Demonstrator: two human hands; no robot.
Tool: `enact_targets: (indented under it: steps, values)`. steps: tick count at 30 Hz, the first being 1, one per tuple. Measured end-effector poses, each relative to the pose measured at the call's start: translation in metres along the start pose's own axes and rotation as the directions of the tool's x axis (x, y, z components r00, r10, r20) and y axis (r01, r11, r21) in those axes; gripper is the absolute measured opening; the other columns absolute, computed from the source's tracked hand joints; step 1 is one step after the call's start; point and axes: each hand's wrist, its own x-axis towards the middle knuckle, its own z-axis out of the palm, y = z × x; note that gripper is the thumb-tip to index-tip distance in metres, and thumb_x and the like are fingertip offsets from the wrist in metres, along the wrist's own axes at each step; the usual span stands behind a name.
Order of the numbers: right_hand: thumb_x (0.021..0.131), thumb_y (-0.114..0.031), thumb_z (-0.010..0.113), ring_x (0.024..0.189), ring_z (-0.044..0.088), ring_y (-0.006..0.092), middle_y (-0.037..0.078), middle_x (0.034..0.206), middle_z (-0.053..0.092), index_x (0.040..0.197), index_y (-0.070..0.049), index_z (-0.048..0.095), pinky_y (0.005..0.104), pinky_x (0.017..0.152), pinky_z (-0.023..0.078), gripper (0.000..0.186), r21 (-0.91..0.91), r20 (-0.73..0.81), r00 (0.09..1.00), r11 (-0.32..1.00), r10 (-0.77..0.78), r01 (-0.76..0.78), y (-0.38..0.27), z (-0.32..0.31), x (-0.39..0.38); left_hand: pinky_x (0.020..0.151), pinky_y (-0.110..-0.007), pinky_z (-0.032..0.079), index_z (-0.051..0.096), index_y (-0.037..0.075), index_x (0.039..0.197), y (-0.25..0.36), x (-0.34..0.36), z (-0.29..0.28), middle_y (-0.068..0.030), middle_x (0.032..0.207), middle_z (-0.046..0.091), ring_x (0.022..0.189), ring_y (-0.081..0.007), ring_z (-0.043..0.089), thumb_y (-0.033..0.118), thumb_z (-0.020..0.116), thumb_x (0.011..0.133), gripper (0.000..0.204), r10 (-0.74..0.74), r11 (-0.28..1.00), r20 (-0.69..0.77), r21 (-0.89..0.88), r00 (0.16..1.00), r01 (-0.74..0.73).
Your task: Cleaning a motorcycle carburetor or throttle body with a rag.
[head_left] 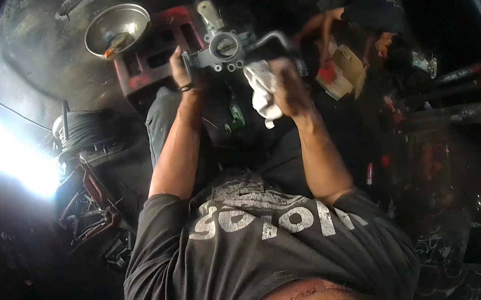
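A grey metal throttle body (221,48) with a round bore and a bent pipe at its right is held up in front of me. My left hand (184,75) is closed round its left end, the thumb pointing up. In my right hand (290,90) is a crumpled white cloth (263,89), just below the part's right side. Whether the cloth touches the metal I cannot tell. The fingers of the right hand are partly blurred.
Beyond my left hand, a steel bowl (117,31) with something orange inside rests at a red crate (133,82). At the upper right a co-worker (370,2) reaches toward an open cardboard box (352,71). A green bottle-like object (236,116) lies below the part. Coiled hose (87,130) is at left.
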Motion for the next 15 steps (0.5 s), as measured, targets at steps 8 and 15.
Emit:
enact_targets:
  steps: [8,15]
  values:
    - [0.078,-0.089,0.028,0.052,0.060,0.0169,0.006,0.051,0.049,0.058,-0.003,0.055,0.0326,0.050,0.045,0.092,-0.260,0.009,0.995,0.961,0.099,-0.094,0.019,0.003,0.016,0.068,-0.033,0.049,0.059,0.008,0.081,-0.019,0.008,-0.022,-0.0078,0.075,0.062,0.070,-0.0200,0.061,0.037,0.053,0.091,0.031,0.215,0.974,0.028,0.074,0.976,-0.216]
    - [0.081,-0.083,0.038,0.052,0.051,0.0135,0.004,0.055,0.051,0.061,-0.005,0.057,0.0302,0.049,0.038,0.083,-0.241,0.029,0.945,0.920,0.326,-0.309,0.081,-0.013,0.001,0.068,-0.035,0.049,0.061,0.009,0.081,-0.012,-0.002,-0.010,-0.0062,0.074,0.063,0.068,-0.0206,0.061,0.039,0.052,0.090,0.033,0.178,0.984,0.014,0.019,0.984,-0.178]
